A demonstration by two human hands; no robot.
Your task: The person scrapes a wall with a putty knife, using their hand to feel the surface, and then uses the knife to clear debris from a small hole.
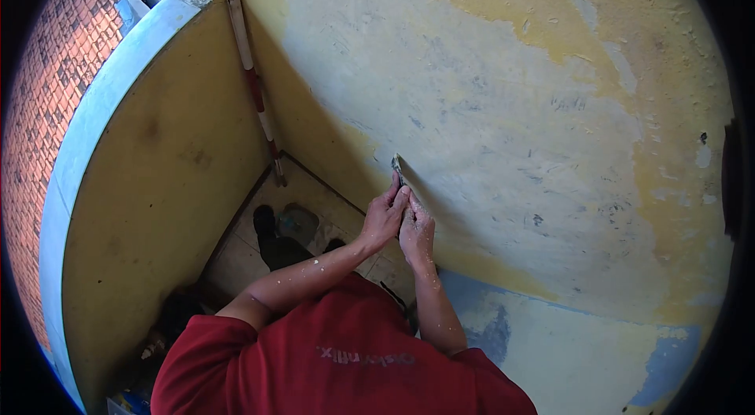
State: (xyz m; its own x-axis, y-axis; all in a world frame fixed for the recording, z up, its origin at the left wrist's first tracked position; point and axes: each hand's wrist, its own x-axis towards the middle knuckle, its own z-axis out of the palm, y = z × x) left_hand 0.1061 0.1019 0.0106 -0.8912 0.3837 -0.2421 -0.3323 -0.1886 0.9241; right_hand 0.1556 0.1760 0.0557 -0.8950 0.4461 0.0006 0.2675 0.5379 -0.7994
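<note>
My left hand and my right hand come together in front of the wall, both with fingers closed around a small scraper. Its dark, narrow end points up and lies right at the wall. Most of the handle is hidden inside my fingers. Pale specks cover both hands and forearms. Around the tool the wall shows a wide whitish patch with dark scuffs, bordered by yellow paint with ragged, flaking edges.
A red and white pole leans in the corner. On the tiled floor, a greyish container stands beside my dark shoe. To the left runs a low yellow wall with a pale blue ledge, and roof tiles beyond.
</note>
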